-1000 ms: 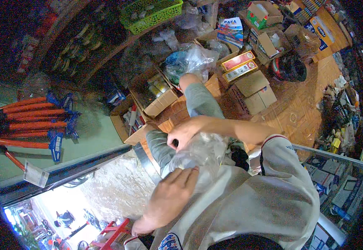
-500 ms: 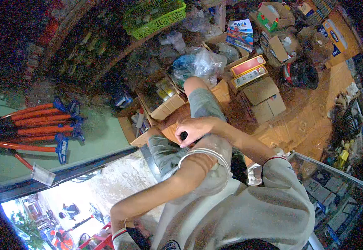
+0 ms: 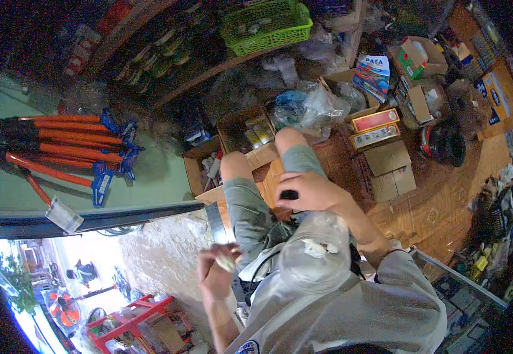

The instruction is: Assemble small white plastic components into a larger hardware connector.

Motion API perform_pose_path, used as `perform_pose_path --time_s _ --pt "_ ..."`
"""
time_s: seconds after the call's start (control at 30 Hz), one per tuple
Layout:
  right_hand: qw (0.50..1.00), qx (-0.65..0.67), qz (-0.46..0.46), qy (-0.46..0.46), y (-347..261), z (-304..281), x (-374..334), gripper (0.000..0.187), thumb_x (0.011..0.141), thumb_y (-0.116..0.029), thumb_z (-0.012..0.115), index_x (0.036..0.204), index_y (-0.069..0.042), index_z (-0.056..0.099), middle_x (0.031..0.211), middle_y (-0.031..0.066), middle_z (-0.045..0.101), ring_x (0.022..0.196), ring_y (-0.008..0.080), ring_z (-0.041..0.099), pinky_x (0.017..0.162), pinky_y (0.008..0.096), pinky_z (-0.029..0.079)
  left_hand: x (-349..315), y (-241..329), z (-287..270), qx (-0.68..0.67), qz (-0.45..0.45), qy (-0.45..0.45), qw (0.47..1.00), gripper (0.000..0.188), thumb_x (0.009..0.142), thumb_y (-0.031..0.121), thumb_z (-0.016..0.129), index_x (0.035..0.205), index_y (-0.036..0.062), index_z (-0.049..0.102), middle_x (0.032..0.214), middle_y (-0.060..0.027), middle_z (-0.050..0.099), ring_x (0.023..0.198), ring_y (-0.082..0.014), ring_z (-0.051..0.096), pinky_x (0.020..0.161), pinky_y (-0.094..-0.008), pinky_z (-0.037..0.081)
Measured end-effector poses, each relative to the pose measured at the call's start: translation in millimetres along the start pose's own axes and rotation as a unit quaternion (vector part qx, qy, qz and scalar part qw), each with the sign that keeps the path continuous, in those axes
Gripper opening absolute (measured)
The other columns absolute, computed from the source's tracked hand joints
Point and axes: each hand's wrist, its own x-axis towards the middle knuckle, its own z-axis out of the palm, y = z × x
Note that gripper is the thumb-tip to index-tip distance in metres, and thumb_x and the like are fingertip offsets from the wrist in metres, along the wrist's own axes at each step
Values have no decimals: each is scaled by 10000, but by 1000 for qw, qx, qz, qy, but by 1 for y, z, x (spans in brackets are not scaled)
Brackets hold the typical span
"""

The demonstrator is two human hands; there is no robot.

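A clear plastic jar (image 3: 303,265) rests tilted on my lap, with a few small white pieces (image 3: 315,248) inside it. My left hand (image 3: 214,272) is raised to the left of the jar, apart from it. Its fingers are closed on a small pale piece, blurred by motion. My right hand (image 3: 312,192) is above the far end of the jar, over my thigh. Its fingers curl around a small black object (image 3: 289,194) whose kind I cannot make out. The right wrist lies close against the jar's side.
Orange-handled tools (image 3: 79,141) lie on a green counter (image 3: 150,183) at left. Open cardboard boxes (image 3: 262,154) and plastic bags (image 3: 324,109) stand beyond my knees. A closed carton (image 3: 389,171) is on the floor at right. A red metal frame (image 3: 132,324) shows lower left.
My left hand has come out of the jar and moved left, holding a small pale piece. The right hand has shifted slightly right in the picture, still around the black object.
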Motion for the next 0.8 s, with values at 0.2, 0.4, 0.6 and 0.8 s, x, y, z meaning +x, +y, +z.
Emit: perform_pose_path --time_s 0.2,0.4,0.6,0.8 --pt "929 5 139 344 7 -3 -36 134 877 -127 750 951 -28 699 902 105 692 870 235 659 799 339 497 17 -107 2 -29 -38 116 992 245 855 -7 487 1092 24 540 1063 -121 573 1034 -296 619 966 -463 496" --pt "911 -28 270 311 -35 -11 -97 174 905 -54 636 1054 17 689 1031 117 705 1007 203 644 939 329 479 49 -97 26 262 32 -177 948 610 753 -133 352 1285 2 618 1050 -140 579 957 -276 579 902 -327 466" --pt "956 96 262 96 -70 -26 -170 443 872 -151 676 1293 -18 641 1313 144 647 1306 261 530 1122 413 395 26 -89 34 312 -18 -258 914 655 749 -158 422 1319 68 654 1058 -165 578 995 -335 575 912 -349 466" --pt "982 85 168 35 -91 -8 -149 911 732 -375 857 1488 -60 458 1437 142 561 1375 312 468 1141 451 381 8 -93 23 307 18 -149 940 595 771 -156 480 1315 17 649 1014 -157 556 957 -279 586 894 -324 468"
